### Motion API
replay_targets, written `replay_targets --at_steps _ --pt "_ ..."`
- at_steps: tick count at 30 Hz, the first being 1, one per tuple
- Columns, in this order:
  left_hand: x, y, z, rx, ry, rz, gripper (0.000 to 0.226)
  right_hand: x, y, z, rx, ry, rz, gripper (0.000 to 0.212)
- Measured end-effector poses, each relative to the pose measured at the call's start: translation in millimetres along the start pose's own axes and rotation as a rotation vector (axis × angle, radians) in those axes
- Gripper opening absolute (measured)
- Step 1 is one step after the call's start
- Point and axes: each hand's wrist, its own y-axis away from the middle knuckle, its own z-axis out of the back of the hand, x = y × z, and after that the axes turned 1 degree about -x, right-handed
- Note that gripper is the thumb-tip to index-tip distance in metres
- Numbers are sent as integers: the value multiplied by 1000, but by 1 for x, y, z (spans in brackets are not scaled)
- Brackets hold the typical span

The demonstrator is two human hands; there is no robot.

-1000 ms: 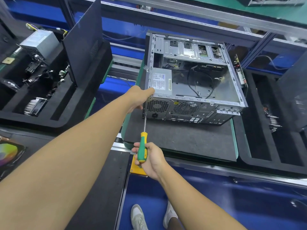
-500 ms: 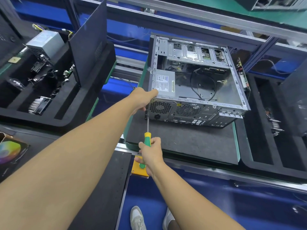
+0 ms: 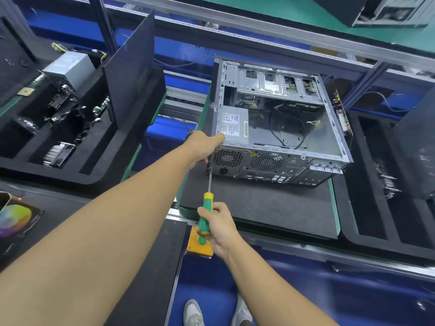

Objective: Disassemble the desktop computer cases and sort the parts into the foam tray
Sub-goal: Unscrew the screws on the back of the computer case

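Our left hand (image 3: 204, 147) grips the computer case (image 3: 277, 135) corner; just below, our right hand (image 3: 220, 228) clamps the screwdriver (image 3: 206, 211).

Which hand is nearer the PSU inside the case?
Left. The left hand grips the case at the corner beside the PSU; the right hand holds the screwdriver handle, in front of the case.

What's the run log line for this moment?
left hand: grips computer case rear corner | right hand: holds screwdriver | tip: at rear panel, below left hand | case: side open, on mat
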Motion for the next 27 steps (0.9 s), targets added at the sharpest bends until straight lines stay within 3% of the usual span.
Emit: replay_targets --at_steps 5,11,16,21,24,27 --pt "0 1 0 -3 -14 0 59 5 -1 -1 -42 13 -58 35" --pt "0 0 0 9 -3 -1 57 18 2 9 169 -191 -211 36" --pt "1 -2 0 16 2 -10 54 8 0 10 141 -31 -46 6" --pt "3 -4 -1 31 2 -24 53 4 0 2 146 33 -98 27" --pt "9 -1 2 55 67 -12 59 3 -1 2 126 31 -111 37" --pt "28 6 5 28 190 32 76 7 0 5 148 -87 -191 23"
